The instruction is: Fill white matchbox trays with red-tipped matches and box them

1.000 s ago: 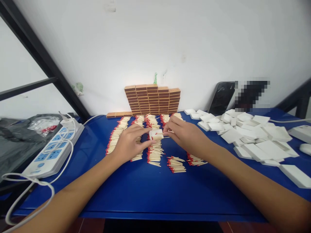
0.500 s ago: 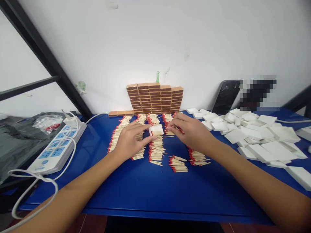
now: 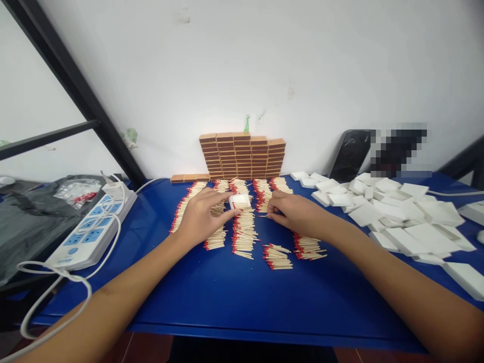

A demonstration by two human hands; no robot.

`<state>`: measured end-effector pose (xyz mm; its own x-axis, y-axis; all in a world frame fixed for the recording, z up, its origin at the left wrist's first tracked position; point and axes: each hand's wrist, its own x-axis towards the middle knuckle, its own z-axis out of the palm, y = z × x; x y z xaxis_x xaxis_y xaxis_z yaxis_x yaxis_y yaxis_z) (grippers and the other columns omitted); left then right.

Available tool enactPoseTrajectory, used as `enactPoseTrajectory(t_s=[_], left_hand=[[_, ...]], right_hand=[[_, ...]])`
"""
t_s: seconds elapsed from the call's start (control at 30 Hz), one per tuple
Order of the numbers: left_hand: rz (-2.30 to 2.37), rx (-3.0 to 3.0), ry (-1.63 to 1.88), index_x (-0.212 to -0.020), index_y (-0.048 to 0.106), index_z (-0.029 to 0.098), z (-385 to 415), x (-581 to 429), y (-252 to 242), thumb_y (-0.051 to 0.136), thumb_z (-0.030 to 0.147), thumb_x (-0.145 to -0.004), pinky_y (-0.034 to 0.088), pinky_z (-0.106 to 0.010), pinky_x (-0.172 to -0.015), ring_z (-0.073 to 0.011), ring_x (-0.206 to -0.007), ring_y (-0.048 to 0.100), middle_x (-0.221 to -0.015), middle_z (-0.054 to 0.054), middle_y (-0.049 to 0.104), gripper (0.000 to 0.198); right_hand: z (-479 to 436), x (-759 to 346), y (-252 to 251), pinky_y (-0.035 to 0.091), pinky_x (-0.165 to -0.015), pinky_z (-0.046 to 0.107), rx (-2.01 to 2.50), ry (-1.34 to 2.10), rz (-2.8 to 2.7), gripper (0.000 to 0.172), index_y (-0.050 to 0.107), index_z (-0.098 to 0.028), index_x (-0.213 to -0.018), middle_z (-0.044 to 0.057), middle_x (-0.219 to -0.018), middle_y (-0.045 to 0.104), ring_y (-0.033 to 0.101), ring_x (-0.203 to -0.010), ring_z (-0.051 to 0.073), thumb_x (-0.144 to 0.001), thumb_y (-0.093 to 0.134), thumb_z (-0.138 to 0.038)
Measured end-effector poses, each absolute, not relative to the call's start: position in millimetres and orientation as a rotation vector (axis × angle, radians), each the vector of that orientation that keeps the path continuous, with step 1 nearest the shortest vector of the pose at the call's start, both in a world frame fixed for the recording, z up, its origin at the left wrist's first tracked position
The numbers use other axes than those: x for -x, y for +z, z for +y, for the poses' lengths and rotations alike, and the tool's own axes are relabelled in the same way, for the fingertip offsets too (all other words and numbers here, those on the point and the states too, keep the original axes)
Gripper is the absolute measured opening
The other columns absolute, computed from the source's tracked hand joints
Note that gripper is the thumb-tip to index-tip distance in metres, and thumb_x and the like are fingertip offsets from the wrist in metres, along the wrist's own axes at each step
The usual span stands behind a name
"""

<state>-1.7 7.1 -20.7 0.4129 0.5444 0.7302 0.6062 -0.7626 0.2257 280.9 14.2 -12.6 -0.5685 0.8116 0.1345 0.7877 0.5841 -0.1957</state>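
Note:
My left hand (image 3: 202, 214) pinches a small white matchbox tray (image 3: 239, 202) between thumb and fingers, tilted above the rows of matches. A few red-headed matches lie inside the tray. My right hand (image 3: 284, 210) is closed, its fingertips at the right end of a single match (image 3: 262, 216); that end is hidden by the fingers. Below the tray runs a row of matches (image 3: 244, 234), red heads to the left. A shorter batch of matches (image 3: 277, 257) lies nearer the front, and another row (image 3: 308, 246) passes under my right wrist.
Stacked brown matchboxes (image 3: 242, 157) stand against the wall. White empty trays (image 3: 412, 212) are heaped at right on the blue table (image 3: 234, 297). A phone (image 3: 350, 154) leans on the wall. At left lie a power strip (image 3: 93, 227) with cables and a dark plastic bag (image 3: 26, 222).
My right hand has come down and slightly toward the front, its fingertips now at the lone match. My left hand keeps the tray, shifted slightly left. The view has moved slightly.

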Motion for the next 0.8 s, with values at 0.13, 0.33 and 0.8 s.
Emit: enactPoseTrajectory(t_s=[0.13, 0.33, 0.8], left_hand=[[-1.033, 2.599, -1.3, -0.117, 0.077, 0.02, 7.3, 1.7, -21.0, 0.084, 0.044, -0.085, 0.058, -0.038, -0.083, -0.022, -0.09, 0.072, -0.105, -0.007, 0.081, 0.04], [-1.003, 2.621, -1.275, -0.116, 0.077, 0.02, 6.9, 0.9, -19.9, 0.083, 0.041, -0.086, 0.058, -0.038, -0.083, -0.0218, -0.089, 0.072, -0.104, -0.007, 0.081, 0.037], [-1.075, 2.649, -1.243, -0.116, 0.077, 0.02, 4.8, 2.1, -20.8, 0.084, 0.04, -0.086, 0.059, -0.038, -0.084, -0.0215, -0.09, 0.072, -0.102, -0.007, 0.081, 0.037]], right_hand=[[13.6, -279.9, -10.8, 0.045, -0.07, 0.03, 1.37, 0.127, -2.593, 0.012, 0.069, -0.019, -0.09, 0.007, -0.1, 0.067, 0.064, -0.082, 0.019, -0.097, 0.061, -0.015], [12.7, -276.5, -8.8, 0.047, -0.073, 0.031, 1.364, 0.129, -2.591, 0.012, 0.071, -0.019, -0.094, 0.007, -0.104, 0.067, 0.066, -0.086, 0.02, -0.097, 0.061, -0.014], [14.1, -274.9, -10.4, 0.048, -0.077, 0.032, 1.36, 0.129, -2.61, 0.015, 0.072, -0.018, -0.095, 0.009, -0.104, 0.067, 0.066, -0.089, 0.021, -0.1, 0.058, -0.017]])
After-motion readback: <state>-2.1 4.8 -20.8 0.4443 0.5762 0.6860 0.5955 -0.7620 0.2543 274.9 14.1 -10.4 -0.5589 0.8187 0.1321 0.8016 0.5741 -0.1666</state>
